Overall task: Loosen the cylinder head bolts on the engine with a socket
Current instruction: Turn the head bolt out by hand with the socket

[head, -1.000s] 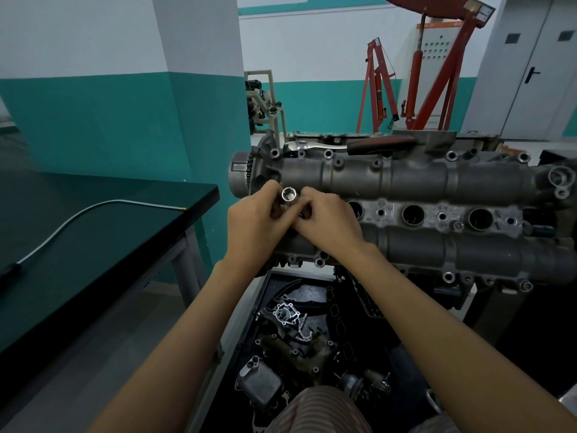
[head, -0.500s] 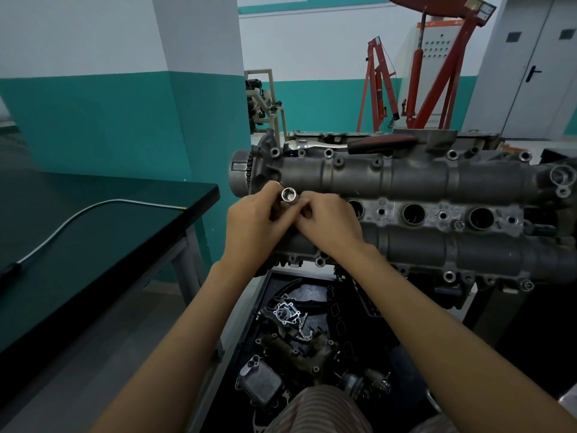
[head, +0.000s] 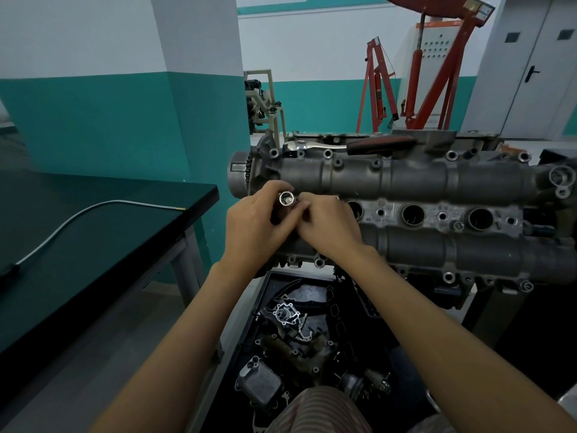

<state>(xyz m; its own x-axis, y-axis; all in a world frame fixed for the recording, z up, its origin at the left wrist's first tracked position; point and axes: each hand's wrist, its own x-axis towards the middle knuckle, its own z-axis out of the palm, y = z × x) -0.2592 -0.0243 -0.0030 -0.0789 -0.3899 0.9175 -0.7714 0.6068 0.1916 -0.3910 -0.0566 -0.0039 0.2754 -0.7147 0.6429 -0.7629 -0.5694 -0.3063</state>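
A grey cylinder head (head: 406,179) lies across the middle of the view on its stand. My left hand (head: 256,226) and my right hand (head: 331,226) meet over its left end, fingers pinched together around a shiny silver socket (head: 286,198) whose open end faces up toward me. What sits under the socket is hidden by my fingers. A chrome ratchet with a dark red handle (head: 349,145) rests on the far top edge of the head, untouched.
A dark glossy table (head: 93,232) with a grey cable (head: 78,217) stands at the left. Below the engine a black tray (head: 265,295) holds several loose engine parts. Red engine hoists (head: 421,73) stand at the back wall.
Both hands have stayed together on the socket at the same spot; only slight finger shifts show.
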